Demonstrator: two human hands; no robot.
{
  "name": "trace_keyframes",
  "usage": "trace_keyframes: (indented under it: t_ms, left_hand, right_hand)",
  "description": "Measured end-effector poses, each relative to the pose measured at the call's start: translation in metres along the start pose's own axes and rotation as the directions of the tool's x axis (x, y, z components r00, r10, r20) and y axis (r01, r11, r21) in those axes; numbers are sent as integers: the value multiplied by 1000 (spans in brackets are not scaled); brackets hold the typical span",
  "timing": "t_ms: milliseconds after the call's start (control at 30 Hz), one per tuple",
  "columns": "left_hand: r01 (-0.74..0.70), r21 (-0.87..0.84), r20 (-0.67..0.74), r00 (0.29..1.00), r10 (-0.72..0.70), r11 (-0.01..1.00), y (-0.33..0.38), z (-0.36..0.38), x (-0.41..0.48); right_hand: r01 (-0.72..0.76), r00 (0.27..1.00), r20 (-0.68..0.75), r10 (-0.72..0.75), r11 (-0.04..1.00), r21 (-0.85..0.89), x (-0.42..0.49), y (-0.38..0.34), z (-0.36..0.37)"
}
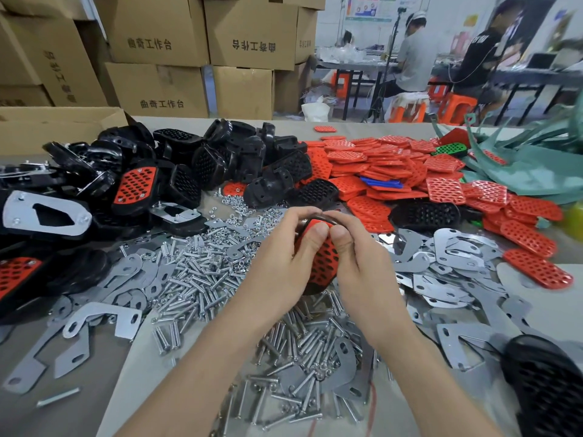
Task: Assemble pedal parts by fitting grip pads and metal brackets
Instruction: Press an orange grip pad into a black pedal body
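**In hand:** one pedal (pixel 321 266), a black body with a red pad (pixel 326 257) on its face, held above mid-desk. The left hand (pixel 284 247) and right hand (pixel 356 257) both grasp it, fingers (pixel 315 234) curled round its edges and thumbs pressing the pad's far end.

**Stage, judged:** the pad is being seated. The underside is hidden, so I cannot tell whether a bracket is fitted.

**Done:** a few padded pedals (pixel 135 187) lie at left.

**Left to do:** most of the stock.
- Bare bodies (pixel 220 152), far left.
- Loose pads (pixel 394 165), far right.
- Brackets (pixel 454 247), near right.
- Bolts (pixel 195 272), strewn under the hands.

**Obstruction:** nothing blocks the hands, though loose parts crowd the desk (pixel 79 389).
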State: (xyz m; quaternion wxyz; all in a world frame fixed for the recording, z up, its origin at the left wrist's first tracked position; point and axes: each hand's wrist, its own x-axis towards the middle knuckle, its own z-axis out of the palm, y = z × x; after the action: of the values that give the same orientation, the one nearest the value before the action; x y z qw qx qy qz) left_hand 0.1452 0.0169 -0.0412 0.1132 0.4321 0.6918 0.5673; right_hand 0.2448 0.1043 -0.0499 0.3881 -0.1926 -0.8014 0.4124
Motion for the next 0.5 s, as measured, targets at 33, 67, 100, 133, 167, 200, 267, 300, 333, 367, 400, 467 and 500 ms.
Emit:
trace_keyframes:
  t_ms: [33, 67, 100, 133, 167, 200, 267, 300, 333, 367, 400, 467, 500]
  left_hand:
    - [-4, -4, 0, 1000, 4, 1000, 1, 0, 0]
    - [-8, -5, -1, 1000, 8, 1000, 2, 1, -1]
    - [-10, -8, -6, 1000, 10, 1000, 3, 2, -2]
    - [-10, -12, -17, 1000, 10, 1000, 5, 4, -3]
    - [-12, -17, -31, 999, 11, 1000, 6, 5, -4]
    - [-15, -20, -50, 999, 14, 1000, 7, 7, -5]
    - [-15, -34, -90, 996, 12, 999, 9, 10, -6]
    - [-9, -53, -109, 994, 3, 999, 10, 12, -6]
    - [5, -85, -127, 992, -15, 996, 11, 13, -6]
    - [24, -124, -144, 989, -42, 992, 12, 14, -6]
    - [42, -159, -162, 984, -68, 986, 13, 15, -5]
    - [71, -221, -180, 977, -113, 973, 13, 15, -4]
    - [82, -244, -185, 974, -129, 966, 13, 14, -4]
  right_hand:
    - [24, 999, -31, -26, 999, -41, 0, 0, 1]
    - [44, 997, -56, -48, 996, -75, 0, 0, 1]
    - [56, 995, -73, -64, 993, -101, 1, 0, 1]
    - [63, 994, -81, -73, 991, -119, 1, 0, 2]
    - [66, 993, -84, -77, 989, -131, 1, -1, 2]
    - [65, 993, -85, -78, 988, -138, 1, -2, 3]
    - [75, 992, -89, -90, 984, -161, 1, -4, 3]
    - [83, 991, -88, -101, 979, -184, 2, -5, 4]
    - [89, 990, -87, -109, 974, -208, 2, -5, 4]
    - [95, 989, -89, -118, 969, -229, 2, -6, 5]
    - [103, 987, -93, -128, 965, -242, 2, -7, 6]
    - [124, 982, -102, -156, 956, -266, 1, -8, 7]
    - [135, 980, -104, -169, 952, -274, 0, -9, 8]
